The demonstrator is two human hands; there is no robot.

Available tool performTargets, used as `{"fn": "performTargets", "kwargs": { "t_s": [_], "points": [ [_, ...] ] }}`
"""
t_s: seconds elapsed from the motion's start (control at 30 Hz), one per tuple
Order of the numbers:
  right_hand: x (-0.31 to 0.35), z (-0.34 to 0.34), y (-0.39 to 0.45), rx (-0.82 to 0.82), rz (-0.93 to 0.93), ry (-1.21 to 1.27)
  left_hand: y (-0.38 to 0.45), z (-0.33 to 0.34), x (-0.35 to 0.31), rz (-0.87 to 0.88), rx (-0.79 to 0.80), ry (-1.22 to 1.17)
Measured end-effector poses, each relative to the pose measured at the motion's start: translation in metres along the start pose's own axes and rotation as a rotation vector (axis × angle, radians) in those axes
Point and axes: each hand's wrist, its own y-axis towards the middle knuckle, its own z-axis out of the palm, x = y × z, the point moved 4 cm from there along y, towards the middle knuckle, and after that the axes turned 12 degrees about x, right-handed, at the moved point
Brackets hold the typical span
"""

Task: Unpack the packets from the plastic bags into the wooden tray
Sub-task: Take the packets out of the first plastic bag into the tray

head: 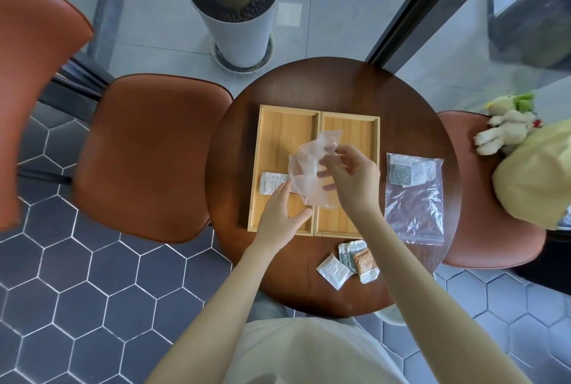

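While the right hand (349, 179) pinches a limp, clear bag (312, 167) at frame centre above the tray (349, 124), the left hand (282, 216), fingers spread and holding nothing, reaches toward a packet (272, 182) in the tray's left compartment. Judged light, thin, slippery; best gripped by an edge. A full bag (414, 198) lies at right; loose packets (349, 263) lower centre.
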Motion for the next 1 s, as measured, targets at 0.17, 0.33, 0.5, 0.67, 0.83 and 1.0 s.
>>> {"fn": "performTargets", "kwargs": {
  "t_s": [0.17, 0.33, 0.5, 0.67, 0.83, 1.0],
  "points": [
    [0.009, 0.002, 0.002, 0.087, 0.036, 0.269, -0.005, -0.003, -0.028, 0.168, -0.11, 0.031],
    [0.009, 0.006, 0.007, 0.181, 0.156, 0.532, -0.006, -0.006, -0.033, 0.154, -0.374, 0.186],
    [0.006, 0.002, 0.013, 0.262, 0.164, 0.499, -0.014, -0.026, -0.026, 0.144, -0.5, 0.186],
    [-0.002, -0.004, 0.015, 0.265, 0.217, 0.647, -0.021, -0.046, -0.026, 0.178, -0.56, 0.072],
    [-0.023, -0.01, 0.014, 0.19, 0.266, 0.317, -0.025, -0.066, -0.028, 0.102, -0.466, -0.123],
    [-0.042, 0.0, 0.007, 0.318, 0.326, 0.257, -0.027, -0.072, -0.018, -0.041, -0.07, -0.461]
  ]
}}
